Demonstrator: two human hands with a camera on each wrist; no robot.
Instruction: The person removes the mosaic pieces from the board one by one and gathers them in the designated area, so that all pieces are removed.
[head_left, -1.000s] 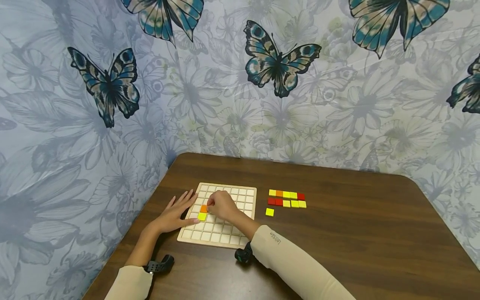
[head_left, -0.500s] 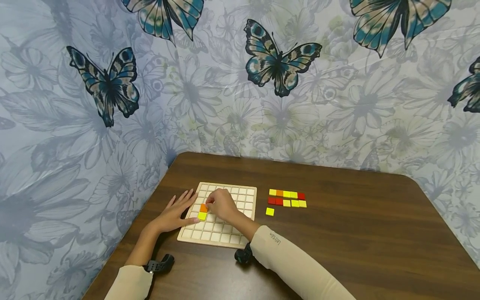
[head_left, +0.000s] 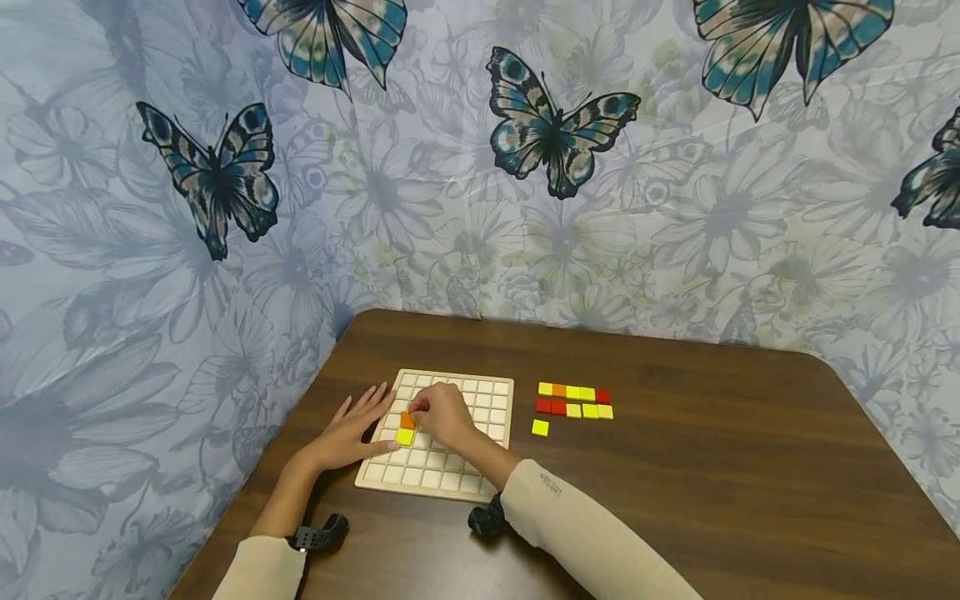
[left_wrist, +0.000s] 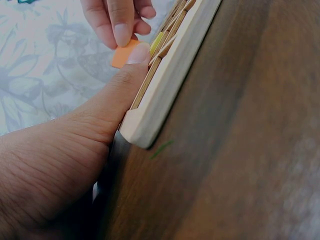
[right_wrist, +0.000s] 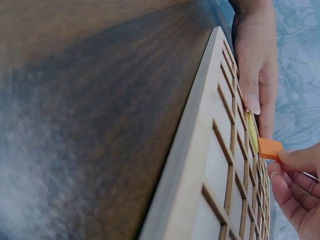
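An orange square tile (right_wrist: 270, 148) is pinched between the thumb and fingers of my right hand (head_left: 446, 417). In the right wrist view it stands tilted over the wooden grid board (right_wrist: 195, 165), one edge at the grid. Just nearer to me, a yellow tile (head_left: 405, 437) lies in a square of the board. My left hand (head_left: 352, 432) is spread along the board's left side, fingers straight. Its thumb (left_wrist: 137, 57) reaches over the board's edge close to the yellow tile. The right hand covers some of the grid's middle squares.
Right of the board, two rows of red, yellow and orange tiles (head_left: 573, 402) lie on the brown table (head_left: 712, 450). A single yellow tile (head_left: 540, 427) lies in front of them. A butterfly-patterned wall covering (head_left: 450, 208) stands behind the table.
Both hands keep nearly the same places, the orange tile staying in the right fingers. The whole head view has shifted slightly.
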